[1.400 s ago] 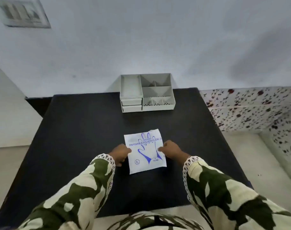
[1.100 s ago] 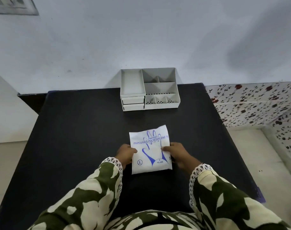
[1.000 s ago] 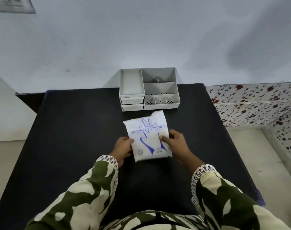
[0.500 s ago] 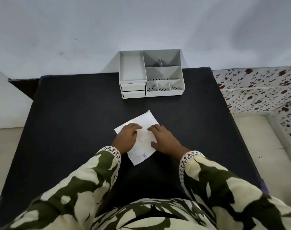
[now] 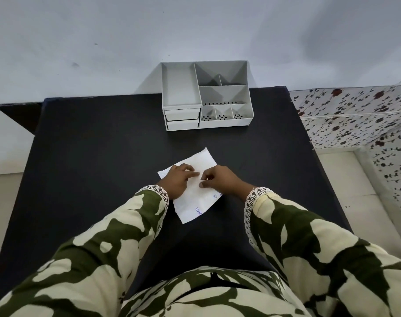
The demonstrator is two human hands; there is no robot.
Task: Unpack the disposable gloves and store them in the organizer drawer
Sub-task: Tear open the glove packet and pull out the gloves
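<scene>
Now the flat white glove packet [image 5: 190, 202] lay under both hands, left hand [image 5: 176, 180] and right hand [image 5: 220, 179] curled, fingertips pinching its middle — likely light, limp, slippery, best taken at an edge.

Items counted on inspection: one black counter [image 5: 98, 156]. One white glove packet [image 5: 196, 203] lay on it, printed side down. One grey organizer [image 5: 227, 123] stood at the far edge, containing two closed drawers [image 5: 182, 119], stacked at its left front, and seven open compartments on top: one long tray, two rear bins, one middle bin, three small front bins. Two hands were present: left hand [image 5: 175, 179], right hand [image 5: 220, 179].
</scene>
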